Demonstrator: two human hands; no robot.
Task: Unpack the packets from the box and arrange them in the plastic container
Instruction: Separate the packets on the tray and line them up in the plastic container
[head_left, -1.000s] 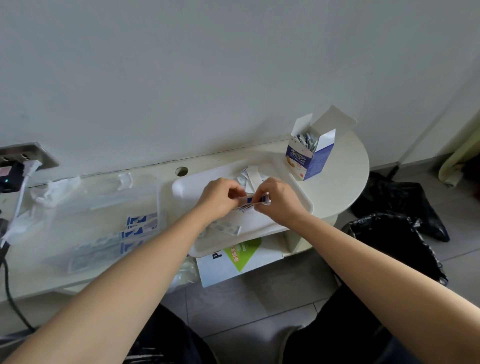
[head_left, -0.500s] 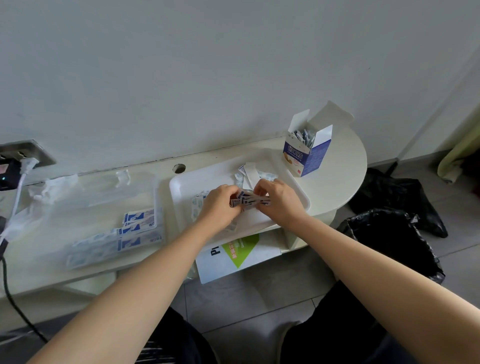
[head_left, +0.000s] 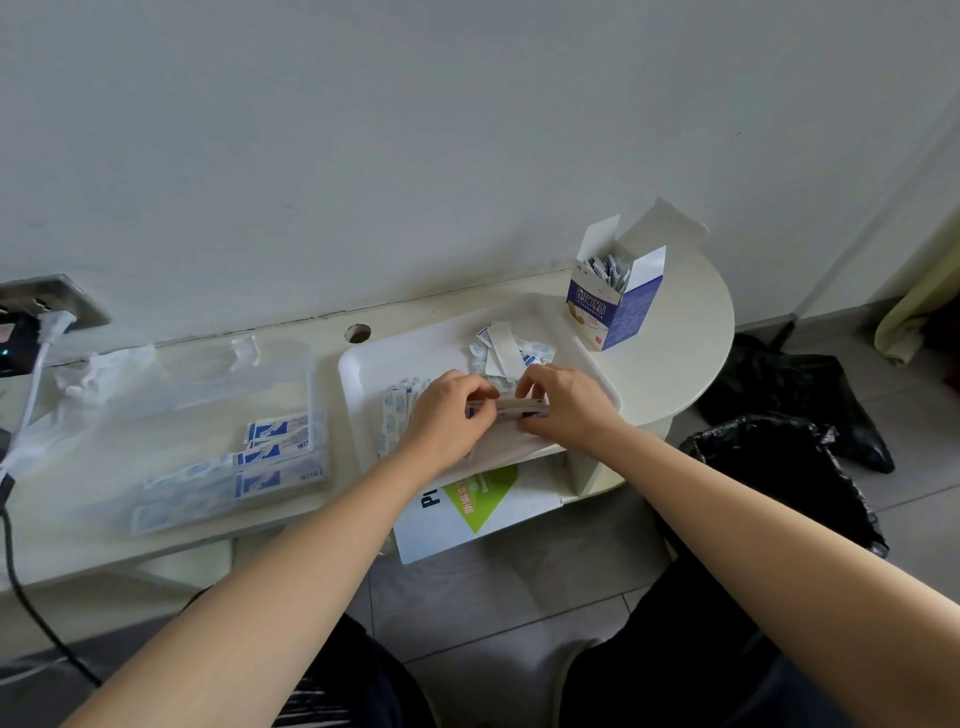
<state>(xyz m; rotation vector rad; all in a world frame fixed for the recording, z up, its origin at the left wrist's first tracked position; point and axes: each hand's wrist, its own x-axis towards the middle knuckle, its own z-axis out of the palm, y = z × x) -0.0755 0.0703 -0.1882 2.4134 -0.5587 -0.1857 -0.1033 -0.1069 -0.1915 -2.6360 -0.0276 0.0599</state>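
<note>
Both hands meet over the shallow white rectangular plastic tray (head_left: 395, 358), which sits on the cream round-ended shelf (head_left: 685, 332); the tray appears to serve as a sorting spot between box and container. The left hand (head_left: 445, 410) and the right hand (head_left: 569, 402) each pinch one end of a small flat bundle of blue-and-white paper packets (head_left: 514, 408), held level just above the tray; gripping it at both ends likely lets the person square the edges so the packets go in as a neat stack.

The bundle lies between the two hands, its left end under the curled left fingers (head_left: 480, 402) and its right end tucked under the curled right fingers (head_left: 524, 384); only its middle strip shows, so the count cannot be told.

More loose white packets (head_left: 511, 348) lie in a heap on the tray just beyond the hands, and a few others (head_left: 397, 410) lie just left of the left hand. The open blue-and-white cardboard box (head_left: 610, 314) stands upright at the shelf's right end, flaps up, with packets in its mouth (head_left: 608, 270); so unpacking looks unfinished.

The clear plastic container (head_left: 208, 384) sits left of the tray, well apart from the bundle; rows of arranged packets (head_left: 270, 457) lie flat along its near side, with much of it unfilled.
</note>
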